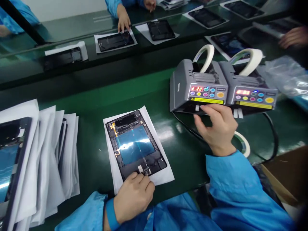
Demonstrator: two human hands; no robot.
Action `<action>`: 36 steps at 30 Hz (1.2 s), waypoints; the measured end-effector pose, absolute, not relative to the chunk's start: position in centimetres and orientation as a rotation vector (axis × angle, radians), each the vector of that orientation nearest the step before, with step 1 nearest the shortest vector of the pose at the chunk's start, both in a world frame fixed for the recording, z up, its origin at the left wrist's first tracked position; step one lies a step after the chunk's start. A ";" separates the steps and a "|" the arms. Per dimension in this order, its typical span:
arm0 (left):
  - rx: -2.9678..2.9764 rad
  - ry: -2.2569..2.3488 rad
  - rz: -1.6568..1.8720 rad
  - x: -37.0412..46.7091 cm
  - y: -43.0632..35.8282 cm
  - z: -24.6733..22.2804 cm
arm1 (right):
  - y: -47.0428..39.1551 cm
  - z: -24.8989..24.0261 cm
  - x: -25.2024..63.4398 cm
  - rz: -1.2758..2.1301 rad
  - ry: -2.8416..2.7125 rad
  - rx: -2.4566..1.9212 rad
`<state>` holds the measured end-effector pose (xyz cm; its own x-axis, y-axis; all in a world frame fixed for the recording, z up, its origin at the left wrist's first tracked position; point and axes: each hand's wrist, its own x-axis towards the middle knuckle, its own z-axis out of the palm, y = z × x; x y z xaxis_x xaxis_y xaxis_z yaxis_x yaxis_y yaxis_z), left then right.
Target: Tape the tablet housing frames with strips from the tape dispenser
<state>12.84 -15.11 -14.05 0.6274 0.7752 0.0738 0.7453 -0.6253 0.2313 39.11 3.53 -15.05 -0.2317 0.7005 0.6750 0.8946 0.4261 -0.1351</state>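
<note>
An opened tablet [154,162] lies on a white paper sheet [166,175] in front of me, its blue-filmed battery and circuit parts showing. My left hand [134,195] is closed at its lower edge, fingers curled and pressed on the border; the fingertips are partly hidden. At the left tape dispenser [180,88], my right hand [218,126] reaches to the outlet with thumb and index finger apart. A short white piece of tape [197,108] hangs there beside the index fingertip. Two more tape strips [237,113] stick out of the right tape dispenser [252,91].
Paper sheets with tablets between them [48,160] stand stacked at left. A tape roll [243,144] and black cable [274,138] lie behind my right wrist. A cardboard box [286,173] is at lower right. Across the raised belt [96,64], co-workers' hands [124,19] handle tablets.
</note>
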 end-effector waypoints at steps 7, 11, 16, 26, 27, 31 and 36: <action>2.596 1.254 0.321 12.8 -14.8 -14.1 | 4.2 -15.9 39.8 -0.615 -1.963 -1.410; 2.600 1.258 0.301 12.8 -14.9 -14.1 | 4.4 -15.8 39.5 -0.679 -1.968 -1.402; 2.611 1.256 0.263 12.8 -15.1 -14.1 | 4.5 -16.1 39.8 -0.671 -1.946 -1.345; 2.629 1.260 0.226 12.7 -15.7 -14.1 | 4.3 -17.0 39.6 -0.616 -2.015 -1.437; 2.628 1.262 0.224 12.7 -15.8 -14.1 | 4.4 -17.1 39.5 -0.586 -2.025 -1.473; 2.625 1.262 0.236 12.6 -15.9 -14.1 | 4.5 -17.2 39.6 -0.500 -1.993 -1.612; 2.624 1.257 0.248 12.7 -15.8 -14.2 | 4.7 -17.5 39.9 -0.555 -1.977 -1.594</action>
